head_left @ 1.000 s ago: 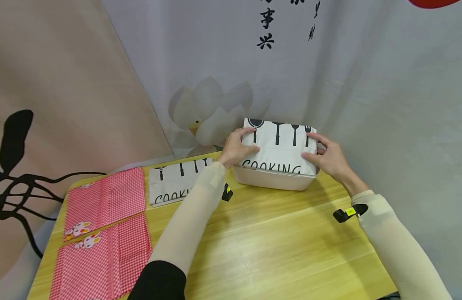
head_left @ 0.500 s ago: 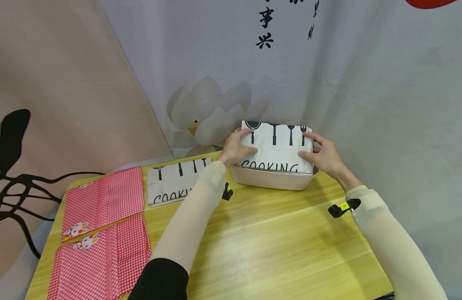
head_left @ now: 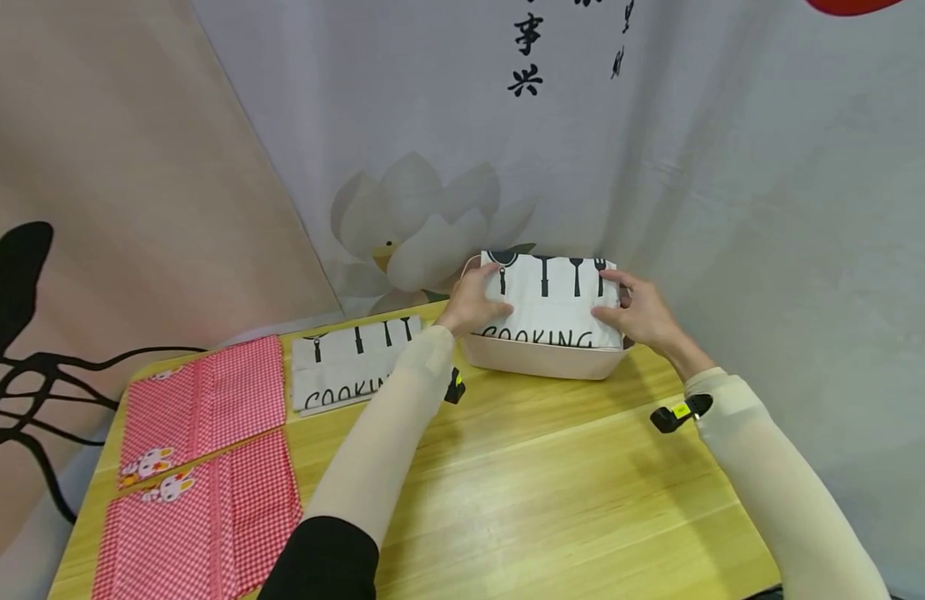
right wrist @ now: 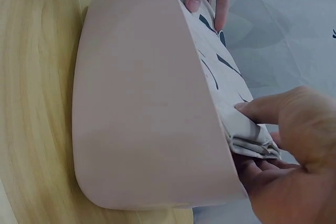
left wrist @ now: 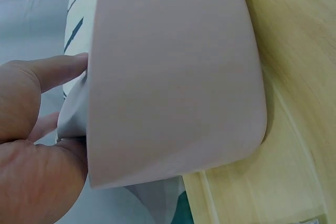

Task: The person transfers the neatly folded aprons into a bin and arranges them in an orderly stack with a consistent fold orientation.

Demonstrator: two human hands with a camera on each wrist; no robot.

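A folded white cloth (head_left: 548,300), printed with dark kitchen tools and the word COOKING, lies in the mouth of a pale pink bin (head_left: 545,360) at the back of the table. My left hand (head_left: 473,302) grips the cloth's left side, thumb on top. At the opposite side my right hand (head_left: 642,312) pinches it, thumb above and fingers beneath the folded layers, as the right wrist view shows. In the left wrist view the bin's wall (left wrist: 173,77) hides most of the cloth. The bin's inside is hidden.
Left of the bin lies a second folded COOKING cloth (head_left: 350,367), partly behind my left forearm. Two red checked cloths with rabbit pictures, one farther back (head_left: 207,400) and one nearer (head_left: 200,517), lie at the table's left. A curtain (head_left: 432,125) hangs behind.
Both hands have lowered the folded cloth a little, so it sits deeper in the bin's mouth. The bin and the other cloths stay in place; the view has shifted slightly.
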